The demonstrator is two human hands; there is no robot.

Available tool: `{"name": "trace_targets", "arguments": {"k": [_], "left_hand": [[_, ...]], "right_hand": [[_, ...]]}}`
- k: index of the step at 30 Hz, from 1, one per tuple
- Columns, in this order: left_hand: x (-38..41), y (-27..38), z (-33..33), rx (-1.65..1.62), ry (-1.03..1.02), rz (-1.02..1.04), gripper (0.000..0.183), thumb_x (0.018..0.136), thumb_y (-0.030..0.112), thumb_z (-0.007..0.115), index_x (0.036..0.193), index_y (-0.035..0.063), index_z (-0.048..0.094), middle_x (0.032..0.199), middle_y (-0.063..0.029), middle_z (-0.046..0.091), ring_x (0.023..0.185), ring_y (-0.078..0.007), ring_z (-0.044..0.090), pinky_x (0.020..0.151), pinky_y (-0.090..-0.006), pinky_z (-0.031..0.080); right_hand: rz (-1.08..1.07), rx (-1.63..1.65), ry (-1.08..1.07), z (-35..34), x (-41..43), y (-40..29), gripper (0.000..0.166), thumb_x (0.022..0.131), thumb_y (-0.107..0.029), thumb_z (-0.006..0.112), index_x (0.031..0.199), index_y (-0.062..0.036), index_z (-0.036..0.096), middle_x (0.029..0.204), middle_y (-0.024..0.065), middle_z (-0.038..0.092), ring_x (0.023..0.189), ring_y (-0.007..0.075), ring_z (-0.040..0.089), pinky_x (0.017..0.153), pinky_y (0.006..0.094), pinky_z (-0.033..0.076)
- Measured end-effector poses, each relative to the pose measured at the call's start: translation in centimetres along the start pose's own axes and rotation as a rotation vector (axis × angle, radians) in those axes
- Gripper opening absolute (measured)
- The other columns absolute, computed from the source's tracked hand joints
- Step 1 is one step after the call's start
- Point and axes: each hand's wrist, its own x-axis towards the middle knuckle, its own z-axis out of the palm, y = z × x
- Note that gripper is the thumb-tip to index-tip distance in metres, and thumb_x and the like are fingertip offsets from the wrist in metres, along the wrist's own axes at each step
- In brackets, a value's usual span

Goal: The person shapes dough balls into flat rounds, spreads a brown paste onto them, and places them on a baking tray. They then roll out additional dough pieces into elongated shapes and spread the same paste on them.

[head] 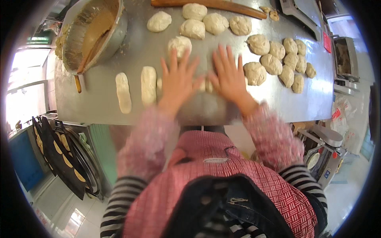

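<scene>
My left hand point(178, 80) lies palm down with its fingers spread over a piece of dough, only whose ends show beside it. Its fingertips reach the near edge of a round dough ball point(179, 46); whether they touch it I cannot tell. My right hand point(227, 73) is also palm down, fingers apart, over another mostly covered piece of dough point(209, 86). Both hands are slightly blurred. Two rolled dough logs, a thick one point(148, 84) and a thinner one point(123, 92), lie left of my left hand. To the right of my right hand sits a large dough lump point(255, 73).
On the metal table point(89, 104), a large metal bowl point(119, 38) with brown filling and a wooden-handled tool point(78, 84) stands left. Several dough balls point(215, 23) and a rolling pin point(208, 3) lie at the back. Smaller dough pieces point(291, 61) cluster right, near a scale point(300, 15).
</scene>
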Motion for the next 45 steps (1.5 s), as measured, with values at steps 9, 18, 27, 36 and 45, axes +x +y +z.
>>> {"name": "trace_targets", "arguments": {"k": [9, 18, 27, 36, 45], "left_hand": [[-5.3, 1.1, -3.1, -0.62, 0.077, -0.517, 0.033, 0.087, 0.031, 0.063, 0.094, 0.002, 0.049, 0.094, -0.0178, 0.055, 0.089, -0.0404, 0.054, 0.073, -0.0477, 0.043], [-4.5, 1.5, 0.4, -0.372, 0.273, -0.271, 0.053, 0.085, 0.016, 0.056, 0.132, -0.0007, 0.039, 0.137, -0.0205, 0.039, 0.126, -0.0386, 0.039, 0.102, -0.0461, 0.034], [-1.5, -0.9, 0.4, -0.423, 0.292, -0.242, 0.065, 0.077, 0.021, 0.066, 0.135, 0.0038, 0.04, 0.141, -0.0223, 0.035, 0.131, -0.0431, 0.031, 0.106, -0.0485, 0.029], [9.2, -4.8, 1.3, -0.3, -0.144, -0.444, 0.044, 0.07, 0.019, 0.07, 0.107, 0.0025, 0.053, 0.113, -0.0196, 0.052, 0.107, -0.0369, 0.05, 0.088, -0.0451, 0.043], [3.7, 14.5, -3.2, -0.337, 0.335, 0.06, 0.043, 0.07, 0.011, 0.07, 0.109, 0.0057, 0.053, 0.118, -0.0149, 0.054, 0.109, -0.0339, 0.051, 0.092, -0.0445, 0.04]], "right_hand": [[0.652, 0.824, -0.02, -5.3, -4.6, -2.4, 0.037, 0.085, -0.024, 0.066, 0.103, 0.0013, 0.047, 0.099, 0.0195, 0.058, 0.092, 0.0382, 0.056, 0.082, 0.051, 0.042], [0.148, 0.31, 0.113, 0.2, -2.5, -6.6, 0.063, 0.085, -0.017, 0.057, 0.139, 0.0041, 0.032, 0.146, 0.0261, 0.027, 0.135, 0.0424, 0.027, 0.107, 0.0535, 0.026], [0.161, 0.45, 0.246, -1.3, -2.5, -2.7, 0.064, 0.081, -0.013, 0.063, 0.138, -0.0015, 0.037, 0.146, 0.0219, 0.03, 0.134, 0.0438, 0.028, 0.108, 0.0505, 0.027], [0.245, -0.121, 0.112, -1.8, -4.6, 6.0, 0.04, 0.085, -0.015, 0.052, 0.122, -0.0016, 0.053, 0.123, 0.0198, 0.051, 0.113, 0.0371, 0.048, 0.094, 0.0432, 0.04], [0.831, 0.595, 0.395, -15.9, -9.9, 24.4, 0.034, 0.089, -0.02, 0.06, 0.116, 0.0013, 0.061, 0.081, 0.0062, 0.066, 0.066, 0.0112, 0.058, 0.06, 0.0267, 0.049]]}}
